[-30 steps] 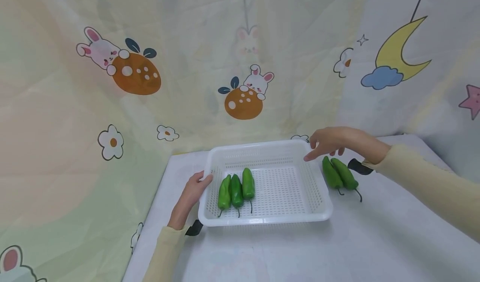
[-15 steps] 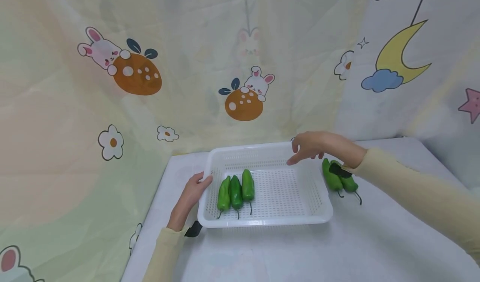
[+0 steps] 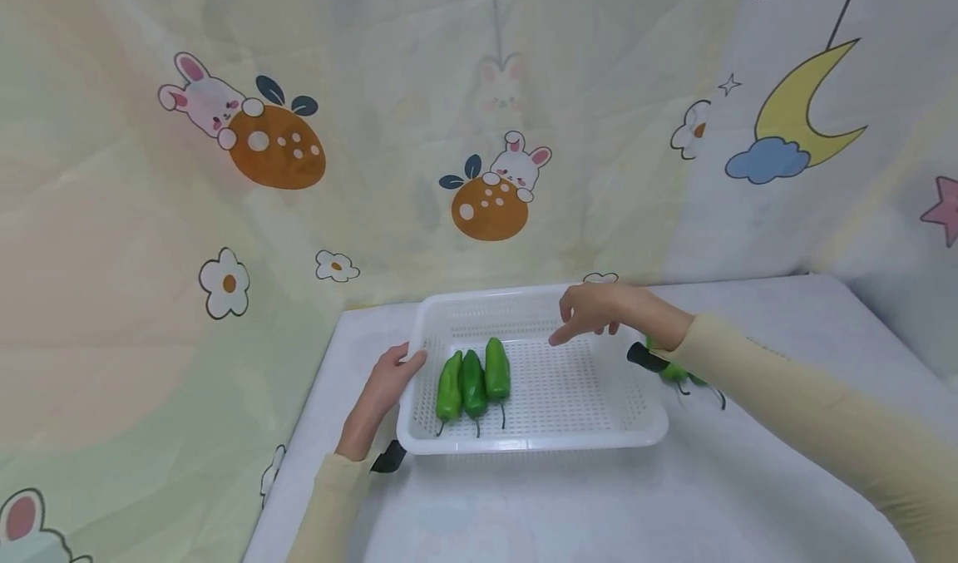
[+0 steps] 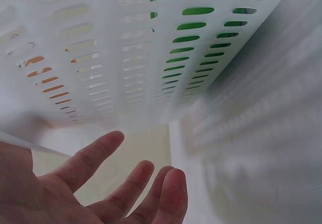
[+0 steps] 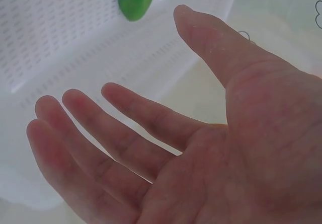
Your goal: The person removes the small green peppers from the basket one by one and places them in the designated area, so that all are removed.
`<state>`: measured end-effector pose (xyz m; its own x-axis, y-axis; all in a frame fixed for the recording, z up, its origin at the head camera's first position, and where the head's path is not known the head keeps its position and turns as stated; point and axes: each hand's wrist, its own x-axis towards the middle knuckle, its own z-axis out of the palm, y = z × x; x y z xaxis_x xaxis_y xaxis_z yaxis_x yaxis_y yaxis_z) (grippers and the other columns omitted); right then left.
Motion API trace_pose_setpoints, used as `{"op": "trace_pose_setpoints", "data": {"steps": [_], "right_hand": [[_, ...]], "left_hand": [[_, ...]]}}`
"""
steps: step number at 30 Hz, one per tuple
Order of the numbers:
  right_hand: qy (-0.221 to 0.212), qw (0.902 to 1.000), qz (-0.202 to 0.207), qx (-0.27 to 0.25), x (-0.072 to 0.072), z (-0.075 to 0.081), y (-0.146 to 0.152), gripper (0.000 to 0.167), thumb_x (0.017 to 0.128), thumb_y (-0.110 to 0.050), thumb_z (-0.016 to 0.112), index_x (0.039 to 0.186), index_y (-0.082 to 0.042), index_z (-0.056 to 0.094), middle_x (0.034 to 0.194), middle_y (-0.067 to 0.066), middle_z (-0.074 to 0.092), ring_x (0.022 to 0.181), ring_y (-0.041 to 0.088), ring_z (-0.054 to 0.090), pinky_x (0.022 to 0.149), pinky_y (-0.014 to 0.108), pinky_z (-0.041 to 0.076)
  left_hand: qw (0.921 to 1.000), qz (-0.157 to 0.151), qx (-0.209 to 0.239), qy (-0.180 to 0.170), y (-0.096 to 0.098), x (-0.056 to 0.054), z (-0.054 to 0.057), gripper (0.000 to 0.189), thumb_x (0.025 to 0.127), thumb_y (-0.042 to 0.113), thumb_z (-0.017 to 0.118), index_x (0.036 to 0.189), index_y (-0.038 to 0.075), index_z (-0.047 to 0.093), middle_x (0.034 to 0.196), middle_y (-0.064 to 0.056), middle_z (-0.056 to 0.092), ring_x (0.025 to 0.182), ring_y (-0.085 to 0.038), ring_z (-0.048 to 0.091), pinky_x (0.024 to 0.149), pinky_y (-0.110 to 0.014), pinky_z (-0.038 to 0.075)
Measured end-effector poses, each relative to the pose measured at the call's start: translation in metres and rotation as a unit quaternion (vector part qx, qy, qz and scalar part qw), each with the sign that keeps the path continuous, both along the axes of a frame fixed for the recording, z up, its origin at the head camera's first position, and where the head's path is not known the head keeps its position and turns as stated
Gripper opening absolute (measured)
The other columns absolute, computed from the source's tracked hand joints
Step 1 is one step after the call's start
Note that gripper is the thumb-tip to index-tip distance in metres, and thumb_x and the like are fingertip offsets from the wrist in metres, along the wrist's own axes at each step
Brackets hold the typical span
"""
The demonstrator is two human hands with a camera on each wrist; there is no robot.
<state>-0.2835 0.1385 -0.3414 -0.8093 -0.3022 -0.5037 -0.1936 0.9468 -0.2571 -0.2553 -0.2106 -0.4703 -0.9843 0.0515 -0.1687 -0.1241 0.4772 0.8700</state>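
A white perforated plastic basket (image 3: 539, 445) stands on the table, with three green peppers (image 3: 474, 384) side by side in its left half. At the basket's left edge my left hand (image 3: 385, 380) holds the rim, thumb on top; in the left wrist view the other fingers (image 4: 168, 196) extend below the rim, along the outer wall. My right hand (image 3: 595, 307) hovers over the back right part of the basket with nothing in it. Its fingers are spread and loosely bent in the right wrist view, with one pepper (image 5: 136, 0) beyond the thumb.
Two more green peppers (image 3: 675, 375) lie on the white table (image 3: 524, 505) just right of the basket, mostly hidden by the right forearm. A printed cloth wall (image 3: 389, 130) rises close behind the basket and along the left side.
My right hand has moved left and slightly toward me, from the basket's right rim to over its inside. The forearm now covers much of the two outside peppers. The left hand has stayed put.
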Motion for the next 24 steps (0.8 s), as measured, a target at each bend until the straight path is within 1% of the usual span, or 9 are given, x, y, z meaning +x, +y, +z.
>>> {"op": "trace_pose_setpoints", "data": {"steps": [7, 9, 16, 22, 24], "right_hand": [[-0.007, 1.0, -0.006, -0.003, -0.005, -0.012, -0.01, 0.055, 0.088, -0.053, 0.072, 0.121, -0.009, 0.065, 0.116, 0.008, 0.067, 0.09, 0.026, 0.069, 0.068, 0.034, 0.062], [-0.009, 0.9999, -0.005, -0.004, -0.007, -0.013, -0.013, 0.055, 0.088, -0.052, 0.072, 0.12, -0.009, 0.065, 0.116, 0.008, 0.067, 0.09, 0.026, 0.069, 0.069, 0.035, 0.062], [-0.018, 0.9998, -0.005, -0.012, -0.013, -0.017, -0.027, 0.051, 0.089, -0.051, 0.071, 0.116, -0.009, 0.067, 0.115, 0.007, 0.067, 0.093, 0.029, 0.07, 0.071, 0.037, 0.063], [-0.023, 0.9995, -0.011, -0.02, -0.014, -0.02, -0.036, 0.049, 0.089, -0.051, 0.071, 0.113, -0.008, 0.068, 0.114, 0.006, 0.067, 0.088, 0.026, 0.069, 0.07, 0.037, 0.062], [-0.02, 0.9994, -0.013, -0.024, -0.013, -0.02, -0.038, 0.048, 0.089, -0.051, 0.071, 0.112, -0.008, 0.068, 0.112, 0.006, 0.067, 0.088, 0.027, 0.069, 0.07, 0.037, 0.062]], "left_hand": [[1.0, -0.001, -0.003, -0.001, 0.0, 0.001, 0.0, 0.052, 0.102, 0.043, 0.052, 0.145, 0.013, 0.052, 0.125, -0.021, 0.064, 0.091, -0.024, 0.074, 0.069, -0.037, 0.064], [1.0, 0.001, -0.003, -0.006, 0.0, 0.002, 0.001, 0.052, 0.102, 0.043, 0.053, 0.145, 0.014, 0.052, 0.125, -0.02, 0.064, 0.091, -0.024, 0.074, 0.07, -0.036, 0.064], [1.0, 0.0, -0.004, -0.003, -0.001, 0.002, 0.001, 0.051, 0.103, 0.041, 0.052, 0.145, 0.012, 0.051, 0.125, -0.021, 0.064, 0.093, -0.026, 0.074, 0.07, -0.037, 0.065], [1.0, -0.001, 0.0, -0.003, 0.0, 0.001, 0.002, 0.05, 0.103, 0.04, 0.052, 0.145, 0.013, 0.052, 0.128, -0.021, 0.061, 0.093, -0.025, 0.074, 0.07, -0.037, 0.065], [1.0, -0.001, 0.005, -0.003, 0.0, 0.0, 0.002, 0.05, 0.103, 0.041, 0.052, 0.145, 0.014, 0.053, 0.127, -0.02, 0.063, 0.093, -0.026, 0.074, 0.07, -0.037, 0.065]]}}
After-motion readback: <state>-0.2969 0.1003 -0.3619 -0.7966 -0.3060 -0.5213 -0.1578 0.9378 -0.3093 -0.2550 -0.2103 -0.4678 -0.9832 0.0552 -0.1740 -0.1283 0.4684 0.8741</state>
